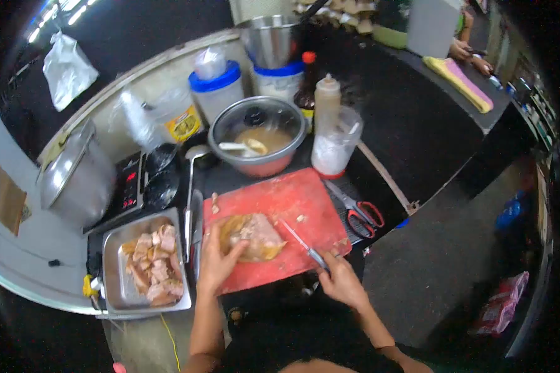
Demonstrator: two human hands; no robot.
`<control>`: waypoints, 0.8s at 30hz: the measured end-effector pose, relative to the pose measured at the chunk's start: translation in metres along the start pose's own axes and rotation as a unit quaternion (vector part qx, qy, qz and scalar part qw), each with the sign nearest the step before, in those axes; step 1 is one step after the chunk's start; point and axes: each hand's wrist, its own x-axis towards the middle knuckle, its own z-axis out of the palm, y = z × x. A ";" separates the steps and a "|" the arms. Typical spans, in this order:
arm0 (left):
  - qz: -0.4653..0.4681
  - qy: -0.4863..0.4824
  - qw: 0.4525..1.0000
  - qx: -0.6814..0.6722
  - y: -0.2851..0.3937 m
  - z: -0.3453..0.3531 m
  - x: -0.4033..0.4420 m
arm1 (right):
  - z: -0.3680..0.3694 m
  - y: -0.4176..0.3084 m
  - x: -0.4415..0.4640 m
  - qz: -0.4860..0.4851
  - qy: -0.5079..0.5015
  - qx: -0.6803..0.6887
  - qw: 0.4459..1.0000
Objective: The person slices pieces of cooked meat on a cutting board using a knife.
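Head view: pale pink, golden-edged meat (255, 235); left hand (218, 262) clasps it, right hand (343, 281) grips a knife (310, 251).

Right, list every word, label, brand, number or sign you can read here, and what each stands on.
Nothing reads clearly enough to quote.
Black panel beside the large pot: lit red characters, too blurred to read.
Large yellow label: dark marks, too blurred.
Red-capped bottle: label low down, too small to read.
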 end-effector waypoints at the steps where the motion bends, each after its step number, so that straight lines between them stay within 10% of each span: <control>1: -0.029 0.021 0.998 -0.047 -0.010 0.003 0.002 | 0.003 0.004 -0.003 -0.013 0.006 0.012 1.000; 13: -0.126 -0.013 0.989 -0.077 -0.049 0.015 0.027 | -0.039 -0.003 -0.043 0.144 -0.064 -0.019 0.987; 24: -0.365 -0.233 0.865 -0.255 -0.048 0.008 0.052 | -0.062 -0.029 -0.044 0.079 -0.122 -0.128 0.981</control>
